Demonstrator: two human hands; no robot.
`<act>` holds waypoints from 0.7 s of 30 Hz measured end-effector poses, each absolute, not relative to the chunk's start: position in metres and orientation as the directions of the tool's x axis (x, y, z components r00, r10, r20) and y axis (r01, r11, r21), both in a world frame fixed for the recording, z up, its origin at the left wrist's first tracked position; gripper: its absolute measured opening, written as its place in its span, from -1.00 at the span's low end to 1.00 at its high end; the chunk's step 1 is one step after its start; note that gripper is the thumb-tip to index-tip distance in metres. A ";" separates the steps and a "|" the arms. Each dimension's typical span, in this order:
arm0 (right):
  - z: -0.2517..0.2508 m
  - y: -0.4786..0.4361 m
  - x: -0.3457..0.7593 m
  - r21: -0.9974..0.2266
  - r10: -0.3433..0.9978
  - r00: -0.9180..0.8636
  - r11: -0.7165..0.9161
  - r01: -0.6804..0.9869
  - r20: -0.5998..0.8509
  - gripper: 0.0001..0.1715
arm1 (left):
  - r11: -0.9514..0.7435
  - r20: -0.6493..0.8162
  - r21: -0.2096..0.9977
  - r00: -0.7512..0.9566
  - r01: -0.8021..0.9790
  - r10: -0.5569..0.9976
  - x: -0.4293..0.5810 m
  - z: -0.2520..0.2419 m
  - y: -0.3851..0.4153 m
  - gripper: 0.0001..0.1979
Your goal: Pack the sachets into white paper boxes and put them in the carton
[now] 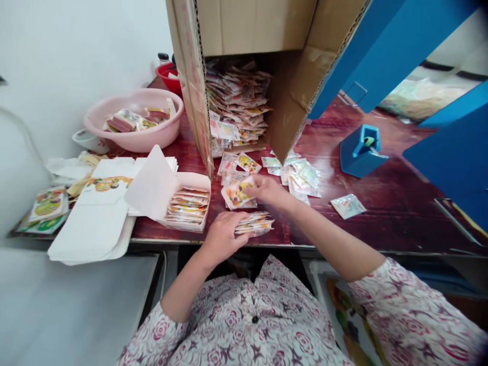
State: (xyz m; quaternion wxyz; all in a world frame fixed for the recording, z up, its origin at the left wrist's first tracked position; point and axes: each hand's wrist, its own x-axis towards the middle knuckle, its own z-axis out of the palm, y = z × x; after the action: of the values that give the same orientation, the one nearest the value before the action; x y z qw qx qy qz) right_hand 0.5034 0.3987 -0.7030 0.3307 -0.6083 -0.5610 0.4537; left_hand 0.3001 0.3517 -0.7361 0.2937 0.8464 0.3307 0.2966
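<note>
My left hand is closed around a stack of small printed packets standing on edge near the table's front. In the fingers of my right hand is a single printed packet, held just above a few loose packets on the table. To the left of my left hand is a white box with its lid raised, holding a row of similar packets. Behind my hands, a big cardboard carton lies with its opening toward me, and a heap of packets fills its left side.
Flattened white cartons overhang the table's front edge at left. Behind them stands a pink basin with packets. Clear packets lie right of the carton, one packet apart. A blue tape dispenser sits farther right, near blue panels.
</note>
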 end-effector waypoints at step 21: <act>-0.685 0.371 0.506 -0.580 0.882 -0.440 0.271 0.768 -0.170 -0.70 | -0.662 0.441 0.687 0.552 0.300 0.708 0.292 -0.742 0.349 -0.74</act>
State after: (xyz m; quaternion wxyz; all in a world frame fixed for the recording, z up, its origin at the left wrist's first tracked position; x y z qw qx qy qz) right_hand 0.5064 0.3708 -0.6851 0.0934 -0.5209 -0.7918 0.3048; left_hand 0.2925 0.3489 -0.7421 0.2792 0.8354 0.3016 0.3650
